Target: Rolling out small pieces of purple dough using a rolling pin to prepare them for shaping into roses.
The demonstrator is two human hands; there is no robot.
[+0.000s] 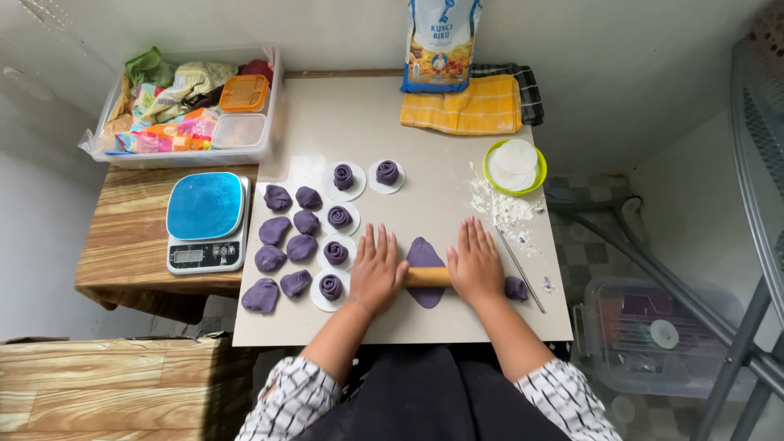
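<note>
On the bench [441, 322], left hand [376, 273] and right hand [476, 263] lie flat, fingers spread, on the wooden rolling pin [428, 277]; even pressure should keep the purple dough [425, 253] uniform.

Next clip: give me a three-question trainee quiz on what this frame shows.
1. True or false: both hands, the left hand and the right hand, lie flat on the wooden rolling pin.
2. What lies under the pin? A) flattened purple dough piece B) yellow cloth C) blue-topped kitchen scale
3. How many rolled purple dough spirals on white paper rounds are on the beige board?

Key: 1 true. 2 A. 3 six.
</note>
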